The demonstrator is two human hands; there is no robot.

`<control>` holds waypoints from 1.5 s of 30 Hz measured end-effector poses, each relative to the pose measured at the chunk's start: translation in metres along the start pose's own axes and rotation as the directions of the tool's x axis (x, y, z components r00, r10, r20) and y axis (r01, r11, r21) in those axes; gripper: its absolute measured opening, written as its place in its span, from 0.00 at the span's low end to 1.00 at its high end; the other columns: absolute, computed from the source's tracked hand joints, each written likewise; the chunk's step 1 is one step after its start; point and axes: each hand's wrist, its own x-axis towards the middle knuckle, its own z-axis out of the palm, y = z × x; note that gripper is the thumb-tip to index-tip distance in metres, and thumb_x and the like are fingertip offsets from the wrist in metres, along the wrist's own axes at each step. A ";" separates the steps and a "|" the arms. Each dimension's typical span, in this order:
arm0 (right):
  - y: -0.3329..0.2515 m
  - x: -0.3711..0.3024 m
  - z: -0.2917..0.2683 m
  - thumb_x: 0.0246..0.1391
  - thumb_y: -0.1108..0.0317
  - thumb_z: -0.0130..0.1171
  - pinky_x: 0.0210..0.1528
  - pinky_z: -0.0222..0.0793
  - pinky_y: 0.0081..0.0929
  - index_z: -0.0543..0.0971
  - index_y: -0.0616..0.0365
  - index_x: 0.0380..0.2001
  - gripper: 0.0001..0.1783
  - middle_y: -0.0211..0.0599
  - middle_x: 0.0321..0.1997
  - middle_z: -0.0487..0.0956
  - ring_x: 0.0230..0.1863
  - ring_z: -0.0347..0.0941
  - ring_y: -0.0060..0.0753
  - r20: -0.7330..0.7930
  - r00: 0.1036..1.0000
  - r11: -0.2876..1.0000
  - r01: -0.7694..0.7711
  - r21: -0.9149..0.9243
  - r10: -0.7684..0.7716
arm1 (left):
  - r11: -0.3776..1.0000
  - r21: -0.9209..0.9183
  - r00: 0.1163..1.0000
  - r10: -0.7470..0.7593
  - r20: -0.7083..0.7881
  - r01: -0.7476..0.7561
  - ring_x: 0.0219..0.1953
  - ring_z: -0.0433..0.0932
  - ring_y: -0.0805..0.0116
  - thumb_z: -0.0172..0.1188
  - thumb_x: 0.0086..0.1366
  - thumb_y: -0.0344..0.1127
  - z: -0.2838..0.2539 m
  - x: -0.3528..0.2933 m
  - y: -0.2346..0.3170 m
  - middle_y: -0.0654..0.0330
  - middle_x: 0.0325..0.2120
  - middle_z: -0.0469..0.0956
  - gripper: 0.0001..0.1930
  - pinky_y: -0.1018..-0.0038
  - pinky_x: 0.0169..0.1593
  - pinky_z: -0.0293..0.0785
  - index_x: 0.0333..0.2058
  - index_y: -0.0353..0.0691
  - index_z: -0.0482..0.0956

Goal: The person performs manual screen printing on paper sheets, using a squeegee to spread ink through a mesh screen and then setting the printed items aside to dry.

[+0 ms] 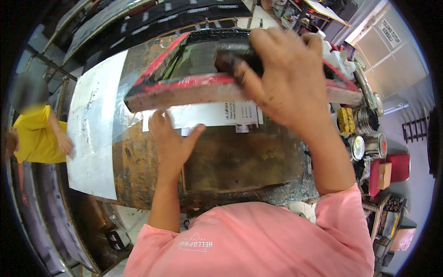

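A screen-printing frame (184,96), wooden with red tape and dark ink along its inside, stands raised over the table, its near edge lifted off the surface. My right hand (290,78) is over the frame, closed around a dark, ink-stained squeegee (228,57); motion blurs it somewhat. Below the frame's near edge lies a white printed sheet (221,114), partly hidden by the frame. My left hand (168,143) is at the left end of that sheet, thumb spread from the fingers, with the fingertips close under the frame edge.
The worn wooden table (134,157) carries a long white sheet (94,134) and clear plastic at left. Someone in a yellow shirt (39,134) rests a hand beside it. Tins (376,145) and a yellow sponge (345,121) stand at right. Racks with dark cloth (180,21) lie beyond.
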 end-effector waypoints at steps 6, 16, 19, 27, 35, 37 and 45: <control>0.014 0.044 -0.015 0.62 0.51 0.57 0.56 0.63 0.47 0.80 0.61 0.46 0.23 0.50 0.44 0.82 0.48 0.76 0.58 -0.077 0.992 0.988 0.096 -0.118 -0.105 | 0.963 0.269 0.980 -0.077 0.185 0.025 0.79 0.44 0.42 0.60 0.57 0.79 0.032 -0.010 -0.011 0.42 0.76 0.53 0.62 0.30 0.73 0.20 0.73 0.28 0.57; 0.035 0.050 -0.014 0.65 0.46 0.54 0.63 0.63 0.43 0.78 0.64 0.57 0.32 0.55 0.53 0.82 0.52 0.73 0.60 -0.005 0.995 0.971 0.099 -0.216 -0.102 | 0.924 0.192 0.920 -0.271 -0.282 0.331 0.78 0.55 0.50 0.62 0.71 0.54 -0.040 -0.014 -0.158 0.54 0.71 0.68 0.35 0.37 0.76 0.23 0.71 0.43 0.69; 0.041 0.044 -0.011 0.65 0.47 0.56 0.63 0.63 0.45 0.79 0.61 0.58 0.30 0.54 0.54 0.82 0.54 0.73 0.60 -0.004 0.996 0.970 0.081 -0.229 -0.084 | 0.869 0.291 0.898 -0.310 -0.311 0.400 0.78 0.54 0.51 0.61 0.73 0.51 -0.069 -0.030 -0.212 0.54 0.72 0.66 0.33 0.35 0.76 0.26 0.71 0.44 0.68; 0.014 0.040 -0.012 0.64 0.50 0.57 0.63 0.62 0.45 0.79 0.60 0.55 0.27 0.53 0.51 0.82 0.53 0.74 0.59 -0.020 1.000 0.998 0.020 -0.067 -0.021 | 0.744 0.526 0.873 -0.159 -0.460 0.413 0.79 0.47 0.46 0.61 0.71 0.53 -0.115 -0.034 -0.276 0.43 0.75 0.56 0.36 0.31 0.75 0.32 0.72 0.44 0.68; 0.025 0.053 -0.014 0.65 0.49 0.56 0.58 0.62 0.45 0.80 0.59 0.50 0.25 0.47 0.47 0.83 0.53 0.77 0.52 -0.061 0.995 0.995 0.072 -0.062 -0.076 | 0.767 0.642 0.963 -0.160 0.216 -0.017 0.77 0.51 0.39 0.54 0.60 0.80 -0.022 0.043 -0.134 0.44 0.72 0.63 0.55 0.30 0.74 0.25 0.70 0.37 0.67; 0.021 0.046 -0.020 0.64 0.49 0.56 0.57 0.62 0.46 0.80 0.59 0.49 0.24 0.46 0.46 0.83 0.52 0.77 0.51 -0.022 0.999 0.997 0.048 -0.067 -0.049 | 0.849 0.505 0.961 0.008 0.277 -0.153 0.77 0.51 0.39 0.52 0.56 0.85 0.005 0.035 -0.109 0.45 0.73 0.62 0.60 0.30 0.74 0.25 0.71 0.37 0.67; 0.017 0.043 -0.012 0.69 0.43 0.51 0.54 0.64 0.49 0.79 0.61 0.33 0.28 0.47 0.32 0.81 0.40 0.79 0.47 -0.018 1.000 0.997 0.023 -0.071 -0.024 | 0.921 0.037 0.878 0.356 0.320 -0.387 0.76 0.54 0.35 0.53 0.49 0.89 0.108 -0.008 0.061 0.41 0.72 0.62 0.65 0.29 0.74 0.32 0.67 0.31 0.71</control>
